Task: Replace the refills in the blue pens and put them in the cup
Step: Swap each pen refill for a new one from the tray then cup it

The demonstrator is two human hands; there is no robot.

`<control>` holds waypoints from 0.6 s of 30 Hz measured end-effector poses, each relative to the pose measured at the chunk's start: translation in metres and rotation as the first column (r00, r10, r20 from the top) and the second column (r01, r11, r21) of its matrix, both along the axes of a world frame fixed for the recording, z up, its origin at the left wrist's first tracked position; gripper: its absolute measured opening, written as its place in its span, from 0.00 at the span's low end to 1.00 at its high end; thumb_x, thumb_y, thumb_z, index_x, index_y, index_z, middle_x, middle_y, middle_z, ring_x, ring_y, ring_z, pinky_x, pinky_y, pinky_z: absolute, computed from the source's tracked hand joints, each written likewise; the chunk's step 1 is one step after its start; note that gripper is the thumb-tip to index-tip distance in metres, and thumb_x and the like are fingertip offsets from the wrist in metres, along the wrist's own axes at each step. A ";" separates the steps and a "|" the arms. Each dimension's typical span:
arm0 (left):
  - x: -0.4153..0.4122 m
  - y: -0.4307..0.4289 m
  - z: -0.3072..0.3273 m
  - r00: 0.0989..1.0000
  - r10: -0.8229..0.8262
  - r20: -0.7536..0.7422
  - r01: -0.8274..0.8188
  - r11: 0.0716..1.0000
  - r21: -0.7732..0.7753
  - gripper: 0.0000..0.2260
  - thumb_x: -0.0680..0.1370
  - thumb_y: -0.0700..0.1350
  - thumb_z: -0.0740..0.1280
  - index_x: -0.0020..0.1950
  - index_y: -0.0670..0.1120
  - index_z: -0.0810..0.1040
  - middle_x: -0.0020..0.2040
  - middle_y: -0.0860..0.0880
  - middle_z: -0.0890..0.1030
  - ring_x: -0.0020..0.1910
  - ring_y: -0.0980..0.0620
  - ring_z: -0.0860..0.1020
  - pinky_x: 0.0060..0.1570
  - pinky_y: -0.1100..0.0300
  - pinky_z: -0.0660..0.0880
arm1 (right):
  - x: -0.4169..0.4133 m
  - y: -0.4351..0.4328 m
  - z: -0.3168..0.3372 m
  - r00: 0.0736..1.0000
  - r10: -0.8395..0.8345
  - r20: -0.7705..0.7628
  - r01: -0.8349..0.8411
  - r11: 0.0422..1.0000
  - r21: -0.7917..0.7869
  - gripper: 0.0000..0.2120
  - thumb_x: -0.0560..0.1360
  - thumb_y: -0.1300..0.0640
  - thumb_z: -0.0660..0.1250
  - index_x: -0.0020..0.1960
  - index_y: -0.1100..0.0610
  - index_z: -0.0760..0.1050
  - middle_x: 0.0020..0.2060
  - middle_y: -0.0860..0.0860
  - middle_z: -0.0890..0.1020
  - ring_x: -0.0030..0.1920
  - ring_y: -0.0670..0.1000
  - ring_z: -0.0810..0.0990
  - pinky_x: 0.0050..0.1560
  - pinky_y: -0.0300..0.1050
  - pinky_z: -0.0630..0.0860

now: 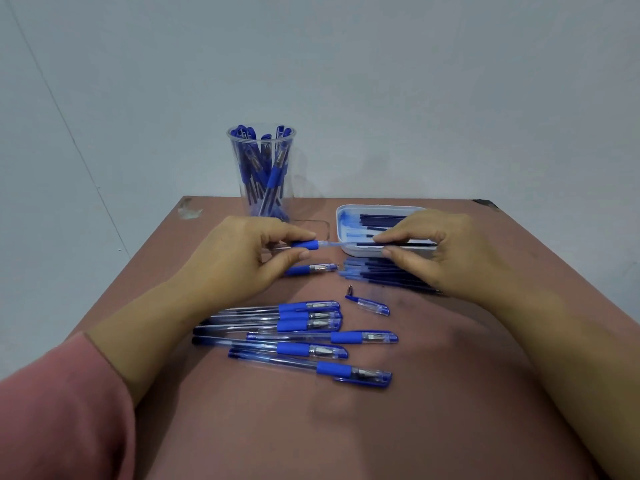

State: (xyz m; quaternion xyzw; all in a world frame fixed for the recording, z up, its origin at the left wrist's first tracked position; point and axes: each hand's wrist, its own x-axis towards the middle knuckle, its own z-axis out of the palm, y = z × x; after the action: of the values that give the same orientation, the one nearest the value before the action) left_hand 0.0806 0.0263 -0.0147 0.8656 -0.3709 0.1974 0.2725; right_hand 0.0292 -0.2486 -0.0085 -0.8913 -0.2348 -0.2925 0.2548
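Head view. Looks down on a reddish-brown table [450,393], matt, scuffed and chipped at both far corners, far edge set against a plain pale grey-blue wall [381,81] with one thin seam slanting down its left side.

At the far edge, left of centre: a clear plastic cup [233,161], upright, packed with capped pens [273,168]. Just right of it, a shallow white tray [363,252] with spare refills [381,220] lying lengthwise inside.

Left hand [242,251] in front of the cup, thumb and forefinger clamped on the blue grip of a pen [306,244], held level above the table, open end pointing right. Right hand [436,251] in front of the tray, thumb and forefinger pinched on a refill [343,243], its clear end reaching across to the pen's mouth, other fingers loosely curled behind. How far into the barrel: cannot tell.

Below the hands, flat on the table: a second pen [311,270], partly hidden by the left hand, and just right of it a heap of loose refills [374,271] close in front of the tray. Nearer, a small metal tip [349,291] beside a clear cap [372,305] with a blue clip. Nearest, six pens [298,327], capped, side by side, caps to the right. Pink sleeve [59,410] at lower left.

Print on barrels and caps too small to read.
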 end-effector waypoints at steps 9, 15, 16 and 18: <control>0.006 0.003 -0.002 0.999 0.041 0.013 -0.041 0.999 -0.017 0.13 0.75 0.55 0.69 0.58 0.57 0.82 0.40 0.74 0.73 0.42 0.68 0.77 0.38 0.76 0.68 | 0.016 -0.017 -0.015 0.985 -0.103 -0.137 0.091 0.991 -0.094 0.09 0.70 0.60 0.75 0.48 0.50 0.84 0.37 0.35 0.78 0.42 0.40 0.78 0.46 0.29 0.71; 0.004 0.002 -0.001 0.999 0.034 0.025 -0.034 0.999 -0.006 0.12 0.75 0.53 0.70 0.58 0.57 0.82 0.40 0.71 0.75 0.39 0.61 0.79 0.39 0.68 0.72 | 0.018 -0.020 -0.015 0.978 -0.121 -0.170 0.080 0.970 -0.229 0.10 0.70 0.53 0.75 0.51 0.44 0.83 0.41 0.34 0.78 0.46 0.43 0.76 0.50 0.44 0.74; 0.004 0.002 -0.001 0.999 0.030 0.025 -0.030 1.000 -0.007 0.12 0.75 0.54 0.70 0.58 0.57 0.82 0.41 0.71 0.75 0.39 0.61 0.79 0.39 0.68 0.72 | 0.019 -0.020 -0.015 0.976 -0.130 -0.172 0.090 0.971 -0.220 0.10 0.70 0.52 0.75 0.51 0.44 0.82 0.42 0.34 0.78 0.47 0.43 0.75 0.50 0.44 0.73; 0.005 0.002 -0.001 0.999 0.022 0.026 -0.022 1.000 -0.012 0.12 0.75 0.53 0.70 0.58 0.57 0.82 0.41 0.73 0.74 0.40 0.62 0.79 0.39 0.69 0.72 | 0.018 -0.022 -0.011 0.979 -0.138 -0.153 0.109 0.976 -0.187 0.10 0.71 0.49 0.74 0.52 0.44 0.82 0.43 0.33 0.77 0.48 0.43 0.75 0.51 0.44 0.73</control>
State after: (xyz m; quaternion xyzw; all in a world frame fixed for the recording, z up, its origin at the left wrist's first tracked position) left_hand 0.0852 0.0280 -0.0155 0.8653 -0.3638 0.2138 0.2707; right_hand 0.0474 -0.2706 -0.0191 -0.9444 -0.1819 -0.2111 0.1743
